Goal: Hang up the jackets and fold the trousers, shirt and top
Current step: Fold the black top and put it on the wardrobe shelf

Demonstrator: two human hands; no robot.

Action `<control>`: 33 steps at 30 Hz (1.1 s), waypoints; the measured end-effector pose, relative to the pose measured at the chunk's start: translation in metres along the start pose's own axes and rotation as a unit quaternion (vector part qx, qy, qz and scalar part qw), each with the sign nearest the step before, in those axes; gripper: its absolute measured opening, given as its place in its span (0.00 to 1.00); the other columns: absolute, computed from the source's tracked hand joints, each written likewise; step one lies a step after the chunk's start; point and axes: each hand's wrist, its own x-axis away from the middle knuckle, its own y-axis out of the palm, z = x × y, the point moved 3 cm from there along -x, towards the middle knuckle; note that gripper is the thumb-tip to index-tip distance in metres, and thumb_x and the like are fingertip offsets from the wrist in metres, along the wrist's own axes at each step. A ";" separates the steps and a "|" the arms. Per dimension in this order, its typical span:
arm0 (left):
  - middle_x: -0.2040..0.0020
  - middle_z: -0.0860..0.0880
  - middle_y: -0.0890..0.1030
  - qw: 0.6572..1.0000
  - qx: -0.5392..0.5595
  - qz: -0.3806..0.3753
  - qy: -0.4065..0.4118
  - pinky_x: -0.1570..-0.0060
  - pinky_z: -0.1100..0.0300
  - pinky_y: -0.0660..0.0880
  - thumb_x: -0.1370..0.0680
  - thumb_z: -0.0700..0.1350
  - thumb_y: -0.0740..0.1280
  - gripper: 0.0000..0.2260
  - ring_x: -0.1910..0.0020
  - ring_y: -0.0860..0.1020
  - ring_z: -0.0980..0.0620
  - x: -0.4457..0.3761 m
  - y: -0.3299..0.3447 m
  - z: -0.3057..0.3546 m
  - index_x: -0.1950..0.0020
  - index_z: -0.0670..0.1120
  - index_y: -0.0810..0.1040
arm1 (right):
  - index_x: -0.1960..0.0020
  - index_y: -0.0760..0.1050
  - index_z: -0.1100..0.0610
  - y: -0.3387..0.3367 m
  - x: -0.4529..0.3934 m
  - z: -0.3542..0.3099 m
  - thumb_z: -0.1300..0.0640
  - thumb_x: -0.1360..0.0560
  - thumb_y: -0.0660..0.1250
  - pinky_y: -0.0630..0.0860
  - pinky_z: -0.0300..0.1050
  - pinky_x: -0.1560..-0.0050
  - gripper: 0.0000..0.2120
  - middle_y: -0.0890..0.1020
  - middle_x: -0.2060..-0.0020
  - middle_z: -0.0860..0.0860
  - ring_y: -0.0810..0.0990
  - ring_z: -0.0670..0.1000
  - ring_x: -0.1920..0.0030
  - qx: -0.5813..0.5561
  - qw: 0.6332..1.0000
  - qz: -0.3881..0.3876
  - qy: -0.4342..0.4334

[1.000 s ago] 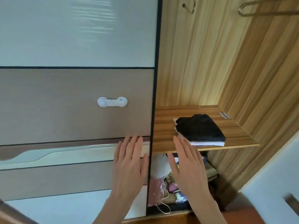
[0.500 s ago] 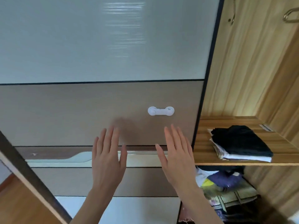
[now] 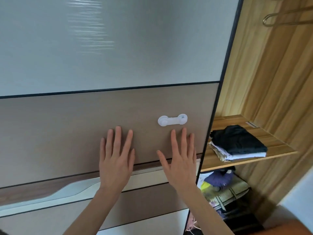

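Observation:
My left hand (image 3: pixel 116 158) and my right hand (image 3: pixel 181 158) are raised flat with fingers spread in front of the brown panel of the sliding wardrobe door (image 3: pixel 84 133); both hold nothing. To the right, inside the open wardrobe, a stack of folded clothes (image 3: pixel 237 143) with a black garment on top lies on a wooden shelf (image 3: pixel 279 146). No jackets are in view.
A white plastic latch (image 3: pixel 172 119) sits on the door just above my right hand. A metal hanger hook (image 3: pixel 277 17) shows at the top right. Below the shelf lies a pile of mixed clothes and bags (image 3: pixel 221 185).
The view has swung left and back a little right, so the door fills most of the frame. Both hands have moved from the door's edge onto the brown panel, rising towards the latch.

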 end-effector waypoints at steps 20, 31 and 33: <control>0.14 0.42 0.53 0.998 0.061 0.021 0.008 0.19 0.39 0.52 0.15 0.51 0.63 0.29 0.16 0.52 0.40 -0.024 0.031 0.113 0.15 0.51 0.59 | 0.15 0.43 0.45 -0.017 -0.026 0.103 0.31 0.19 0.57 0.60 0.64 0.22 0.41 0.43 0.15 0.50 0.43 0.61 0.16 0.009 0.999 -0.019 0.038; 0.14 0.44 0.52 0.997 0.075 0.014 0.009 0.18 0.41 0.49 0.15 0.51 0.61 0.29 0.15 0.52 0.41 -0.045 0.061 0.214 0.15 0.52 0.58 | 0.15 0.42 0.42 -0.044 -0.049 0.200 0.30 0.19 0.54 0.62 0.70 0.23 0.39 0.43 0.15 0.48 0.49 0.64 0.16 0.010 0.997 -0.026 0.071; 0.14 0.44 0.52 0.997 0.078 0.009 0.010 0.18 0.41 0.49 0.15 0.51 0.61 0.29 0.15 0.52 0.41 -0.050 0.066 0.233 0.15 0.52 0.58 | 0.15 0.41 0.41 -0.051 -0.054 0.216 0.31 0.19 0.54 0.62 0.70 0.23 0.39 0.44 0.15 0.47 0.48 0.63 0.16 0.000 0.997 -0.028 0.075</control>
